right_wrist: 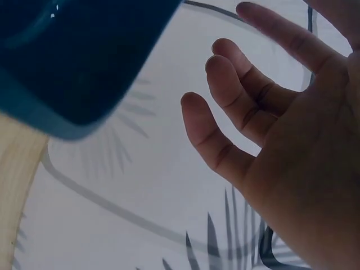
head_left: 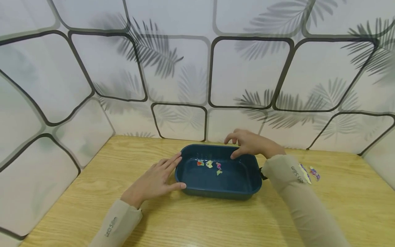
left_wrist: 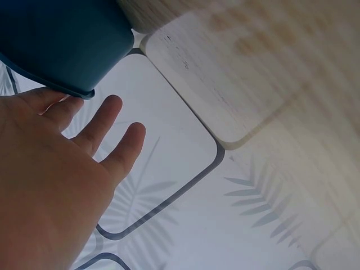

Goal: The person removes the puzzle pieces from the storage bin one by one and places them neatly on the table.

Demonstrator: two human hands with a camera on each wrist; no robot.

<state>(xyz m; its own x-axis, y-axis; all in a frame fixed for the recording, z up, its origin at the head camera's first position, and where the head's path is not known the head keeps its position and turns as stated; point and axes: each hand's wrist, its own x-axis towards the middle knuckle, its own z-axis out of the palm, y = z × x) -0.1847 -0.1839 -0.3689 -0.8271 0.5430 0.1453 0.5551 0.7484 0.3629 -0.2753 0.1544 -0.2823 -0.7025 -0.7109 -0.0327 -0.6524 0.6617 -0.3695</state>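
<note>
A dark blue rectangular tub point(head_left: 237, 180) with rounded corners stands on the table, several small colourful paper-like pieces point(head_left: 209, 164) lying on its floor. At its left end my left hand point(head_left: 155, 179) touches the rim with fairly straight fingers, thumb near the front corner. In the left wrist view some fingers of that hand point(left_wrist: 56, 163) meet the tub's edge point(left_wrist: 73, 62), and others are spread free. Over the back right rim is my right hand point(head_left: 251, 142), fingers loosely bent and holding nothing. The right wrist view shows its fingertips apart from the tub point(right_wrist: 73, 107).
On the wooden table point(head_left: 197, 223), two more colourful pieces point(head_left: 315, 173) lie to the right, one partly behind the right sleeve point(head_left: 285, 178). A black tab point(head_left: 263, 174) sticks out at the tub's right end. A patterned wall covering point(head_left: 182, 120) closes off the back and left.
</note>
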